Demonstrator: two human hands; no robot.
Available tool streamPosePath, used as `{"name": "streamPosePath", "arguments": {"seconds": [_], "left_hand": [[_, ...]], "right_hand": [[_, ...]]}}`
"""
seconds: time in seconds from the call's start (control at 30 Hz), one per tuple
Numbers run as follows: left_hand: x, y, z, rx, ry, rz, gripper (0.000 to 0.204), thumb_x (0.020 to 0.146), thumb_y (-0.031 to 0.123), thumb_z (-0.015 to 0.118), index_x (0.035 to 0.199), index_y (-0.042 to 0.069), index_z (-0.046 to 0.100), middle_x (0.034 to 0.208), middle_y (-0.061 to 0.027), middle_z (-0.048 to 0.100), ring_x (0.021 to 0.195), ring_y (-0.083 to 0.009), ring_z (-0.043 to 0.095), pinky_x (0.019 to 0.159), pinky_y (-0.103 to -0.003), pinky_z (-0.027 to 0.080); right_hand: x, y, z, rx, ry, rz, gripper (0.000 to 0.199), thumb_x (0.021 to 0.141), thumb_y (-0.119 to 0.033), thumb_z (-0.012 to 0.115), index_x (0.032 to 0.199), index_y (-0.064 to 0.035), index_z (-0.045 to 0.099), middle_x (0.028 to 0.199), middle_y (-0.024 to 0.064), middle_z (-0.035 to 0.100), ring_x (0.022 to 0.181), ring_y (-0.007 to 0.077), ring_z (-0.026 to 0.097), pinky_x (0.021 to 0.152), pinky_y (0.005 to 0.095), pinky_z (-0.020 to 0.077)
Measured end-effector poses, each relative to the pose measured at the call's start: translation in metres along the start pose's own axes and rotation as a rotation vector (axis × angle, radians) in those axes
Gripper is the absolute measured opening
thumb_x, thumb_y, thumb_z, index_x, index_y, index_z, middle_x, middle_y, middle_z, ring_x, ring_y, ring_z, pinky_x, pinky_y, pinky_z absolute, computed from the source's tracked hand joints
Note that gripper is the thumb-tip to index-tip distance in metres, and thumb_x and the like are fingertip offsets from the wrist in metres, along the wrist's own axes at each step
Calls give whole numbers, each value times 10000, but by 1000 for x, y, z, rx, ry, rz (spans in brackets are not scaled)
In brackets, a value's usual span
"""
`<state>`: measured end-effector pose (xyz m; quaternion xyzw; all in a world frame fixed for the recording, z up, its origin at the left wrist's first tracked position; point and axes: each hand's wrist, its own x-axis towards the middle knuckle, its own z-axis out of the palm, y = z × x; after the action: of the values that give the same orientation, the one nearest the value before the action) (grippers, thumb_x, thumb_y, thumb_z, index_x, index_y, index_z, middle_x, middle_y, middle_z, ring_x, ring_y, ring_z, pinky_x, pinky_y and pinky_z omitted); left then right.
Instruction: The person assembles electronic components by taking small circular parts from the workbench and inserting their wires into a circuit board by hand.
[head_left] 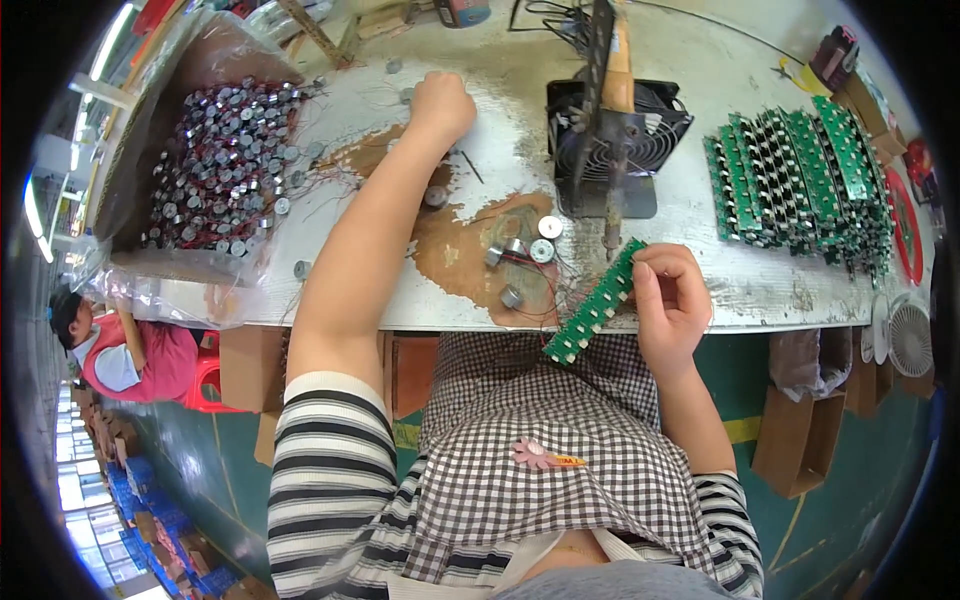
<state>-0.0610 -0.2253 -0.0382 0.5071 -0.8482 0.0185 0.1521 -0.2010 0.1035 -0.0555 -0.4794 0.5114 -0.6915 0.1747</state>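
Observation:
My right hand (pixel 672 295) pinches one end of a long green circuit board strip (pixel 597 308), which slants over the table's front edge. Small pale parts sit along the strip. Just above it points the tip of a soldering iron (pixel 613 215) with a wooden handle, held upright. My left hand (pixel 443 106) is stretched far out over the table with its fingers curled closed; whatever they may hold is hidden. Between my hands lie several small round silver parts (pixel 512 296) with thin red wires, and a white-faced round part (pixel 550 228).
A plastic-lined box (pixel 120 190) full of wired round parts stands at left. Behind the soldering iron is a black fan (pixel 655 135). Stacked green circuit boards (pixel 795 185) fill the right side, beside a red ring-shaped object (pixel 903 225). Another person (pixel 150 355) sits at far left.

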Motion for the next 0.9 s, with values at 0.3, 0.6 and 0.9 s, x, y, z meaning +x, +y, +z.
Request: {"name": "streamPosePath", "arguments": {"seconds": [0.3,0.6,0.9], "left_hand": [[-50,30,-72,-1258,-154,-160,172,888,174,617,980,29,596,778,-32,631,561,-47,504,482,-169,363],[-222,94,-90,-1536,-573,-352,109,852,105,667,899,18,619,687,25,595,571,-25,512,501,-172,385],[-225,112,-75,-1439,-364,-189,103,858,78,658,914,-2,628,729,26,613,623,-10,515,547,-157,374]], "right_hand": [[7,6,0,5,2,-6,64,861,25,596,843,23,534,919,104,595,647,77,533,551,191,445],[5,-1,-2,-72,-81,-82,57,817,30,643,801,38,589,981,151,596,617,95,563,518,202,468],[-4,-2,-2,-5,-116,-157,77,796,59,626,826,47,556,1009,180,590,656,114,599,557,215,502]]}}
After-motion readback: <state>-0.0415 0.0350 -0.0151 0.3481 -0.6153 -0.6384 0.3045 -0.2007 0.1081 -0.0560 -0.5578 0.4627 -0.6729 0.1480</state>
